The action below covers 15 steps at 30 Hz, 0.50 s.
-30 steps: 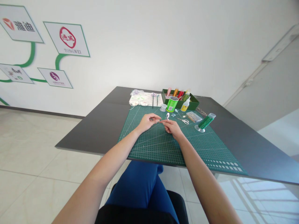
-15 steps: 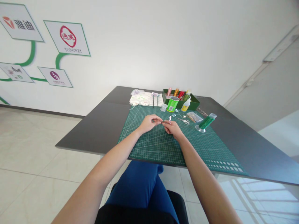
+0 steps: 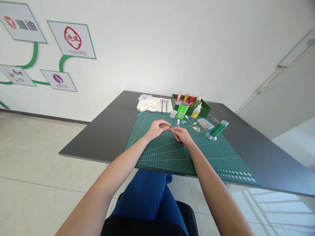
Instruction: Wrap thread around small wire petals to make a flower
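Note:
My left hand (image 3: 157, 128) is over the middle of the green cutting mat (image 3: 159, 154), thumb and fingers closed in a pinch. Whatever sits between these fingertips is too small to make out. Close beside it, fingertips almost meeting, my right hand (image 3: 181, 135) is closed on a small piece with a pale pinkish-white, petal-like head (image 3: 178, 121). That head stands up just above the right fingers; its lower part is hidden by them. Just beyond the right hand lie white-handled scissors (image 3: 196, 128) and small pale petal pieces on wires (image 3: 187, 117).
Behind the hands stand a white spool (image 3: 173, 113), a green can (image 3: 182, 110), a glue bottle (image 3: 196, 111) and a dark green box (image 3: 205, 109) of coloured spools. A clear case (image 3: 205, 124) and a green spool (image 3: 219, 129) are right. Two stemmed pieces (image 3: 162, 106) lie on white padding (image 3: 157, 101).
The pale petal-like head has tilted more upright and shifted slightly left. My right fingers have stretched a little toward the left fingertips. Both arms are almost still.

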{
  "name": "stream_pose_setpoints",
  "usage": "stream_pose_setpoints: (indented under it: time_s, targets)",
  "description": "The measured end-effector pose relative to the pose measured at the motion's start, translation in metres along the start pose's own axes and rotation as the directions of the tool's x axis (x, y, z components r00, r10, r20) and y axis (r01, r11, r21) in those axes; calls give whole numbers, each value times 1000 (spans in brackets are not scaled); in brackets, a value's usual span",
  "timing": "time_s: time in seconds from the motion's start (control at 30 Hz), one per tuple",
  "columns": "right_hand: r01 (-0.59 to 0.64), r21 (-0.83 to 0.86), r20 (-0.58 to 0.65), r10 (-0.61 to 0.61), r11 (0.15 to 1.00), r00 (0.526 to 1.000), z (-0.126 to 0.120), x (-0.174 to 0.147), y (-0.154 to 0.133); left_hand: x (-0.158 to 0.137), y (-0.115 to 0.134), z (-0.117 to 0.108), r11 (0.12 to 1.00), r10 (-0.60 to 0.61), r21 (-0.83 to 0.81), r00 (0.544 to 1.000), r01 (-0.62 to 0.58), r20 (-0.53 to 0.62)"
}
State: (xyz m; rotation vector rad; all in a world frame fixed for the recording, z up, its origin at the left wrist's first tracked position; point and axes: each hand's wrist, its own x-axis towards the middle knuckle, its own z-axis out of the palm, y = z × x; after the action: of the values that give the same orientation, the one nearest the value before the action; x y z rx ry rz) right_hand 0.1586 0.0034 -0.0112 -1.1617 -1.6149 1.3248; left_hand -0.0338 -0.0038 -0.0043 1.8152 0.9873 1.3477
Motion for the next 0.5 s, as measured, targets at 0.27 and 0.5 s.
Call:
stream_pose_setpoints:
  time_s: [0.27, 0.5]
  targets:
    - [2, -29, 28, -1, 1000, 1000, 0, 0, 0, 1, 2, -2, 999, -44, -11, 993, 43, -106]
    - [27, -37, 89, -24, 999, 996, 1, -2, -1, 1, 0, -3, 998, -68, -17, 980, 66, -185]
